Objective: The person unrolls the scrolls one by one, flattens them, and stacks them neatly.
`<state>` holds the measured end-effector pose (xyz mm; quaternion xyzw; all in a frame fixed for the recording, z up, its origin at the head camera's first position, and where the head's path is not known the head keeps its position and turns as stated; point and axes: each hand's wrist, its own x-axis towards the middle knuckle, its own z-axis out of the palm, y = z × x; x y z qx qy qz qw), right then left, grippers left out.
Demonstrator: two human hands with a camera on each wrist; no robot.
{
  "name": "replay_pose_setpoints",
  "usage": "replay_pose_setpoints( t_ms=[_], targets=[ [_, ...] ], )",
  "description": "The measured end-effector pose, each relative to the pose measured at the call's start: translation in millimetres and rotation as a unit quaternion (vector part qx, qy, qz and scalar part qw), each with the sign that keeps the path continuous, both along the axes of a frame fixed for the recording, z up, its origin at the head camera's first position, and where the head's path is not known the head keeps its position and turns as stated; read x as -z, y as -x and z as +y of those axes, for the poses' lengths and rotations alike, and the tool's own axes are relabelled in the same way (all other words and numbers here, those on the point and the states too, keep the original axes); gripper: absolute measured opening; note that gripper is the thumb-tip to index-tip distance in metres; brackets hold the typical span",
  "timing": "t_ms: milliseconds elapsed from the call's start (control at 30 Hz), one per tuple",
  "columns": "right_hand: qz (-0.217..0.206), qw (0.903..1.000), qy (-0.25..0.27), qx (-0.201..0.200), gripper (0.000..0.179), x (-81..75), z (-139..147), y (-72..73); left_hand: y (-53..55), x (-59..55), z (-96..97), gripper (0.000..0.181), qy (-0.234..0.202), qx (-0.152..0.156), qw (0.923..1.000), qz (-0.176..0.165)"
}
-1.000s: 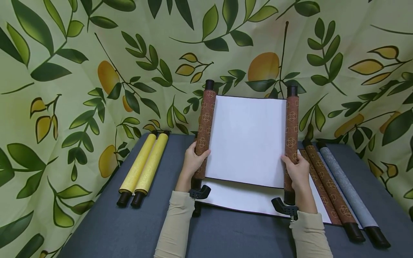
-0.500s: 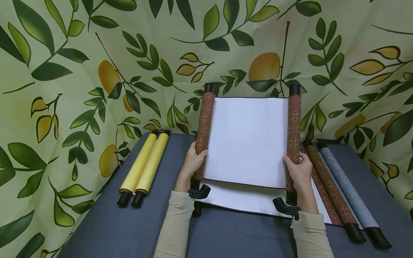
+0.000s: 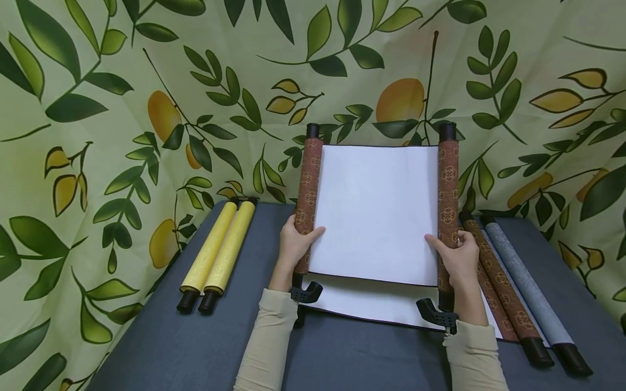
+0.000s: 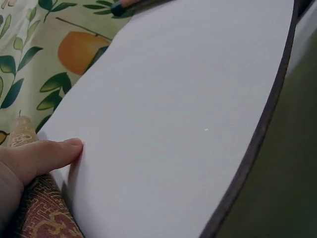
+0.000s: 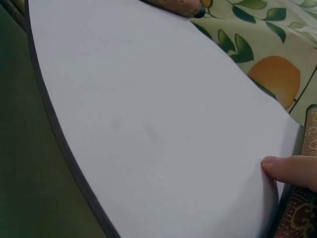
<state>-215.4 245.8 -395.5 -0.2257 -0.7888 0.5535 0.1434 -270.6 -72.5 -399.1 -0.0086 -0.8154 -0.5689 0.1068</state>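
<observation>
A partly unrolled scroll (image 3: 376, 212) with blank white paper is held up in front of me, its two rolled ends covered in reddish-brown patterned cloth with black knobs. My left hand (image 3: 295, 244) grips the left roll, its thumb lying over onto the paper. The right roll is gripped by my right hand (image 3: 459, 258), the thumb likewise reaching onto the white sheet. In both wrist views a thumb touches the paper beside the patterned roll, and the sheet bows between the rolls. Most of the other fingers are hidden behind the rolls.
Beneath the held scroll, another white sheet (image 3: 371, 304) lies on the dark blue table (image 3: 362, 358). Two yellow scrolls (image 3: 222, 255) lie at the left. On the right are a brown patterned scroll (image 3: 504, 277) and a grey-blue scroll (image 3: 528, 277). A leaf-printed cloth (image 3: 205, 32) hangs behind.
The two rolls have moved slightly apart, the left one leftward and the right one rightward, showing a wider stretch of paper. Both hands keep holding the scroll, their thumbs extending further onto the sheet.
</observation>
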Motion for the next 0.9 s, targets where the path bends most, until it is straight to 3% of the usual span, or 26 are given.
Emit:
replay_pose_setpoints(
  t_ms=[267,600,900],
  targets=[
    [0.006,0.9998,-0.013,0.015,0.056,-0.9,0,0.7,1.1,-0.4,-7.8,0.051,-0.016,0.010,0.9994,0.030],
    [0.015,0.9997,-0.006,0.019,0.054,0.3,2,1.9,-0.4,-2.3,-10.2,0.058,-0.037,0.019,0.9986,0.031],
    [-0.001,0.9998,0.004,0.020,0.055,-0.5,3,0.7,0.0,-3.6,-17.0,0.057,-0.055,0.039,0.9977,0.004]
  ],
)
